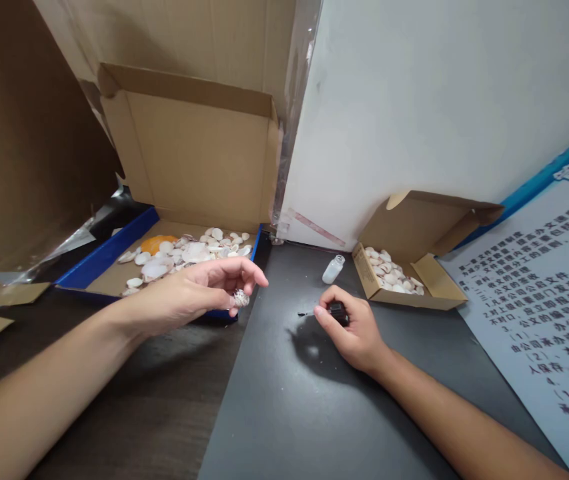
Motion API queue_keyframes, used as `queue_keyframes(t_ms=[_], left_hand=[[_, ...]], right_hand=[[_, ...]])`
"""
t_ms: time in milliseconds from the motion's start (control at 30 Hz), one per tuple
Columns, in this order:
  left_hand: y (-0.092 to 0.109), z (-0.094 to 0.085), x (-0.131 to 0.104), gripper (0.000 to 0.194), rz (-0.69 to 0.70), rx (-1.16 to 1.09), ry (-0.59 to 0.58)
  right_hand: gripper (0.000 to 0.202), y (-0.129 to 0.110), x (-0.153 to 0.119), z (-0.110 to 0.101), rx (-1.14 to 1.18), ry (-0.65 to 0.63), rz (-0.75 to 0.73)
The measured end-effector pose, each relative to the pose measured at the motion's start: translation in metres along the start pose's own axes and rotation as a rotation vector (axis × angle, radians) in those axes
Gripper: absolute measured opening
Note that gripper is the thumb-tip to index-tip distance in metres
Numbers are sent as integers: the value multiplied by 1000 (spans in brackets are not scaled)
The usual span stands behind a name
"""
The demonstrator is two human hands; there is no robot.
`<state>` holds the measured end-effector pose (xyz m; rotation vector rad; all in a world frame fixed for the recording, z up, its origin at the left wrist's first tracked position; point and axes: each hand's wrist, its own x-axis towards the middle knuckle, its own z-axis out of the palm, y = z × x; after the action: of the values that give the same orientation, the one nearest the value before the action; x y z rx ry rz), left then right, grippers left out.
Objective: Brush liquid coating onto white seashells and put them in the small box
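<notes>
My left hand (209,288) pinches a small whitish, dark-speckled shell (240,299) between thumb and fingers, just in front of the blue-edged box of shells. In my right hand (351,327) is a black-capped brush (338,313), its thin tip pointing left above the dark grey surface. A small open glass bottle (333,269) with whitish contents stands beyond my right hand, apart from it. Pale shells (197,252) lie spread in the blue-edged cardboard box (107,250), along with something orange (157,244).
A smaller cardboard box (444,287) holding several whitish shells (391,272) stands open at the right. Beside it leans a printed board (539,307) with Chinese text. A white panel (414,100) and large cardboard sheets (204,33) rise behind the table.
</notes>
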<state>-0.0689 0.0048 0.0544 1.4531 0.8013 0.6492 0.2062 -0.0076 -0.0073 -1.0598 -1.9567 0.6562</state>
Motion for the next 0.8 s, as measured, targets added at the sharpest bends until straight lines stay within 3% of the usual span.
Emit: queue_keyframes(t_ms=[367, 600, 800], left_hand=[[-14, 18, 6, 27, -3, -71, -35], [-14, 51, 10, 26, -140, -127, -107], [-29, 66, 16, 22, -197, -181, -55]], right_hand=[[19, 0, 0, 1, 6, 8, 10], [22, 0, 0, 2, 67, 59, -6], [24, 3, -3, 1, 122, 97, -40]])
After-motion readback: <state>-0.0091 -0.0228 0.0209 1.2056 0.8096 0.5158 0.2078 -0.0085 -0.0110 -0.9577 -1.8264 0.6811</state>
